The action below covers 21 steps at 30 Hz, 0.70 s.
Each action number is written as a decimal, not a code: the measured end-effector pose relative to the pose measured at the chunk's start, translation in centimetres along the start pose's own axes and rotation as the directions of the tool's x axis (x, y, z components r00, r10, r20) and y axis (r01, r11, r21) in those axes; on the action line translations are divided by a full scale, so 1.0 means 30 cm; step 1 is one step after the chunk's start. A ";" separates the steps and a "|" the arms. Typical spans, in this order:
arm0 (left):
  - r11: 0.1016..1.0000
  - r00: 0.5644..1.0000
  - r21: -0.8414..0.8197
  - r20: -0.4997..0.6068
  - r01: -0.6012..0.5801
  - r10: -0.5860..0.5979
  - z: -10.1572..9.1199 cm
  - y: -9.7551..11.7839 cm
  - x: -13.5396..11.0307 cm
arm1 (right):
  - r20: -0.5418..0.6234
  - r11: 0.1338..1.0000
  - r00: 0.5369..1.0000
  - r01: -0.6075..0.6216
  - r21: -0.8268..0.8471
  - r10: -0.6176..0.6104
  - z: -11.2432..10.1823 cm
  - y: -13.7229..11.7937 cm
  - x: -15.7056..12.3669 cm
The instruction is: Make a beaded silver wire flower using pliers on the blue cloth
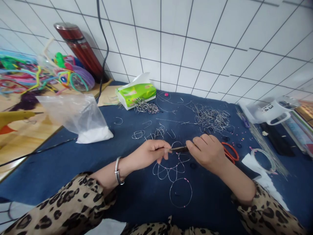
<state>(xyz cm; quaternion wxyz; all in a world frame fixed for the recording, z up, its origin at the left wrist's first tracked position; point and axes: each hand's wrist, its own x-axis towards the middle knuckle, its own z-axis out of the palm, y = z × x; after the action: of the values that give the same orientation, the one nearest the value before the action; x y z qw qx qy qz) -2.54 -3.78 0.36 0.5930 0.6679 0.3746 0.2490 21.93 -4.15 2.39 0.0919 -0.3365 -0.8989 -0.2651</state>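
My left hand (153, 151), wearing a silver bangle (117, 170) at the wrist, pinches the upper left of a flower-shaped wire piece (168, 168) with pink beads around its inner ring. In my right hand (207, 151) is a pair of dark pliers (180, 149), its tips reaching my left fingertips. Whether the jaws grip the wire there is hidden by the fingers. Just below the flower lies a separate wire ring (192, 194) with a few pink beads. Bent wire bits (158, 131) lie beyond my left hand.
Behind my hands are a wire heap (211, 118), a green tissue pack (137, 94) and a smaller wire bundle (147, 107). Left stands a plastic bag of white material (85, 120). Orange-handled scissors (230, 152), a clear coil (265, 160) and a white mug (275, 111) are right.
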 end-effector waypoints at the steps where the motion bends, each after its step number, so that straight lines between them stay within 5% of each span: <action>1: 1.000 1.000 -0.008 0.004 0.006 -0.006 0.000 0.000 0.000 | -0.003 1.000 1.000 0.005 0.000 -0.005 0.001 0.001 -0.001; 12: 1.000 1.000 0.000 0.023 -0.013 0.013 -0.002 -0.005 -0.002 | -0.097 0.999 0.994 0.051 -0.004 -0.051 0.007 0.008 -0.008; 21: 0.995 0.995 0.091 -0.089 -0.047 0.056 0.024 -0.012 -0.009 | 0.075 0.992 0.997 -0.027 0.126 0.018 -0.001 0.007 0.000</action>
<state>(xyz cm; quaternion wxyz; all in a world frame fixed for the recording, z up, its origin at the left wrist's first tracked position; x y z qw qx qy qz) -2.21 -4.43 -0.09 0.5382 0.6911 0.3946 0.2774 22.06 -4.03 2.51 0.0830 -0.3496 -0.9129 -0.1937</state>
